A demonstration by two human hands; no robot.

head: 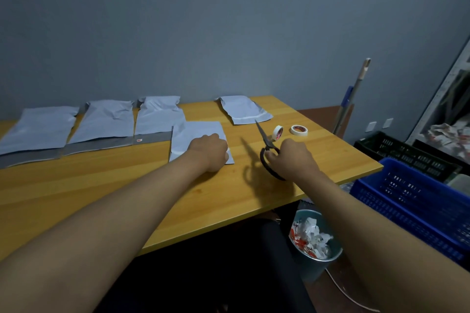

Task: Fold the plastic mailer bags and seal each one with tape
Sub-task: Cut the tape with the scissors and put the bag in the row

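A person's left hand [211,151], fingers curled under, presses a folded mailer [197,138] at the table's [101,190] centre. The right hand [292,160] grips scissors [267,146], blades pointing far. Two tape rolls [299,129] lie just beyond; more mailers [101,122] line the far left.
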